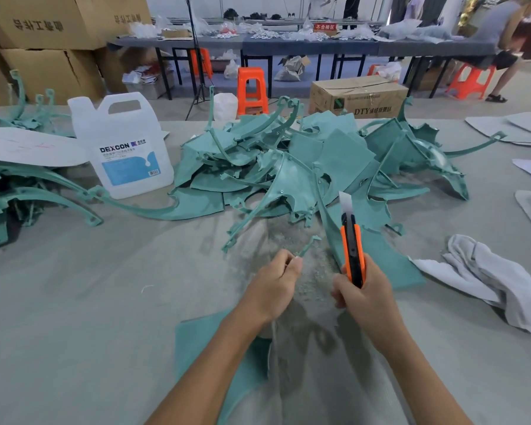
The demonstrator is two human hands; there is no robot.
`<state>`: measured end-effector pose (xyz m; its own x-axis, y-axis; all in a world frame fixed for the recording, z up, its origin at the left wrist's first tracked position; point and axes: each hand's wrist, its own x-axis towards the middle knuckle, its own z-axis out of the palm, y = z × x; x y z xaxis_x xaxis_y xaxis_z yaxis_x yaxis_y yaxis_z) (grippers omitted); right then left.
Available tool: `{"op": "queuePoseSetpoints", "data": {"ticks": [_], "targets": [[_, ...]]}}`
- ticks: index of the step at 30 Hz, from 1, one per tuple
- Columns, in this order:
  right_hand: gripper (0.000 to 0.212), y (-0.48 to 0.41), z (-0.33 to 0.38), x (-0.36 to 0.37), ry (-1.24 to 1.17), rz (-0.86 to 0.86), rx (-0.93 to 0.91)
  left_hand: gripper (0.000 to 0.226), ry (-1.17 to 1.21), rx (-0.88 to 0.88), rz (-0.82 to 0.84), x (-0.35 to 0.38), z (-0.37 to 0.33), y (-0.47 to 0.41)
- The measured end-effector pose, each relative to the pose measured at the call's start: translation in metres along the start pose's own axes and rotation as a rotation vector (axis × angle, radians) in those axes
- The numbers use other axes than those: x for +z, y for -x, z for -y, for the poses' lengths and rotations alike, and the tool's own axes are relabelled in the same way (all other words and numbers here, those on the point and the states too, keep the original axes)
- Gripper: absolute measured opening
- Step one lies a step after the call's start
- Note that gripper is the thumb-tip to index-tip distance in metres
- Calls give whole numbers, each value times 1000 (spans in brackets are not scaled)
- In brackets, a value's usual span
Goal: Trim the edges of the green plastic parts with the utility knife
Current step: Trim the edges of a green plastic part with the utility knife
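While our right hand (pixel 365 297) wraps its fingers (pixel 339 286) round the orange utility knife (pixel 353 253), blade extended and pointing away from us, our left hand (pixel 273 286) pinches a thin green sliver (pixel 308 244). Just beyond, the green plastic parts (pixel 288 170) lie heaped on the grey worktop (pixel 74 286), beside a white jug (pixel 123 148).

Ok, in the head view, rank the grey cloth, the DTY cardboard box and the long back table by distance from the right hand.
1. grey cloth, on the work table, just right of the right hand.
2. DTY cardboard box, on the floor ahead, beyond the green pile.
3. long back table, across the room behind the box.
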<state>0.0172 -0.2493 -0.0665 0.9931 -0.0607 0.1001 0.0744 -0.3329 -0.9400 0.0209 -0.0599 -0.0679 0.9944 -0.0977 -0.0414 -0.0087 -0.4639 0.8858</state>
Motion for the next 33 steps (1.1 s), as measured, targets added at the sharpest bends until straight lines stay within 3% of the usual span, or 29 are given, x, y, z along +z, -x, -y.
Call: {"op": "queuePoseSetpoints", "data": {"ticks": [5,11,21,29,33], "targets": [[44,28,-4,-14,364,22,-128,37,-59,-18,-3,0,-2,-1],[46,38,1,-22,659,-2,-189,48,-139,22,11,2,-5,-1],[32,37,16,-17,665,-81,-265,45,-134,14,3,3,-10,0],[42,24,18,-29,701,-46,-247,44,-142,33,10,3,-8,-1],[47,23,14,-27,436,-132,-58,43,-133,56,-10,4,-6,1]]}}
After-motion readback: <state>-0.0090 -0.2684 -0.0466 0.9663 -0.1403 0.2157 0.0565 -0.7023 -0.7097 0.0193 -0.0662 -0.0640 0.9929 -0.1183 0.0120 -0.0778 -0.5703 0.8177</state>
